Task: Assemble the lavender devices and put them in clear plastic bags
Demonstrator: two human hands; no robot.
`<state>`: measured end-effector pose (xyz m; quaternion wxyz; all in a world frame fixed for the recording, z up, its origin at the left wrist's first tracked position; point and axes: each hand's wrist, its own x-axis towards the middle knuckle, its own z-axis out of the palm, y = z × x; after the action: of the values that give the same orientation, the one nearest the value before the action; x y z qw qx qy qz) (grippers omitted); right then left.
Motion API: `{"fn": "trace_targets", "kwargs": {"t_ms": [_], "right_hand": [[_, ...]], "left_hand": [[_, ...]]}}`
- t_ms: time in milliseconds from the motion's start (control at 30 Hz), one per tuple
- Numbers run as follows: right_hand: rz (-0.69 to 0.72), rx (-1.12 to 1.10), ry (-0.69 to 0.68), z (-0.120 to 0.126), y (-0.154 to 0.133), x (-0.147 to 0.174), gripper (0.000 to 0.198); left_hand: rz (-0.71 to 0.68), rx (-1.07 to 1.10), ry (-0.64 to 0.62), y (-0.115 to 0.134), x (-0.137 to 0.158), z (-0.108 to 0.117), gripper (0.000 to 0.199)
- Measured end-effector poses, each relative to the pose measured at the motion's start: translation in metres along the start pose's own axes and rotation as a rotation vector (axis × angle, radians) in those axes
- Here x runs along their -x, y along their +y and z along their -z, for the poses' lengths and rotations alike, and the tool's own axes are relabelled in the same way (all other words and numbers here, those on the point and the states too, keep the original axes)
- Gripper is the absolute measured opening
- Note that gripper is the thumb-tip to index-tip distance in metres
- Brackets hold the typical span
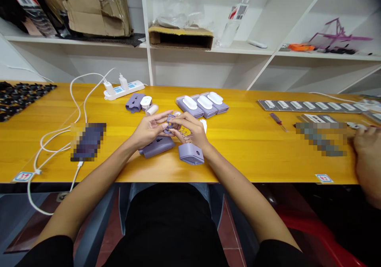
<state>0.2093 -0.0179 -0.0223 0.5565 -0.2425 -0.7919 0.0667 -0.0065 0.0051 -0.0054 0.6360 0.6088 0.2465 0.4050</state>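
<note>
The left hand (150, 130) pinches a small purple frame (170, 120) between thumb and fingers, over the far right end of the purple case (158, 147), my landmark. The frame's long axis runs nearly up and down in view, its top leaning slightly right. The right hand (192, 128) bends its fingers against the frame; whether they pinch it, I cannot tell. Right of the case are a coiled wire (186, 139) and a purple cup (191, 154).
</note>
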Motion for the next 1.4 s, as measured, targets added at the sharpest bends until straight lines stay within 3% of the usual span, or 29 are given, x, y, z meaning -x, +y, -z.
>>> {"fn": "trace_targets", "kwargs": {"t_ms": [267,567,900,1400], "right_hand": [[-0.044,0.02,0.032,0.0,0.0024,-0.0004,0.025],[-0.02,0.002,0.082,-0.0019,0.0053,0.0001,0.027],[-0.18,-0.162,0.096,-0.0071,0.0049,0.0042,0.022],[-0.208,-0.1,0.076,-0.0079,0.0053,0.0049,0.021]], "left_hand": [[-0.057,0.01,0.004,0.0003,-0.0023,0.0009,0.065],[-0.036,0.022,-0.007,0.0042,-0.0003,-0.0005,0.063],[-0.026,0.023,0.001,0.0073,0.0016,-0.0051,0.06],[-0.099,-0.12,0.084,0.0083,0.0023,-0.0081,0.056]]}}
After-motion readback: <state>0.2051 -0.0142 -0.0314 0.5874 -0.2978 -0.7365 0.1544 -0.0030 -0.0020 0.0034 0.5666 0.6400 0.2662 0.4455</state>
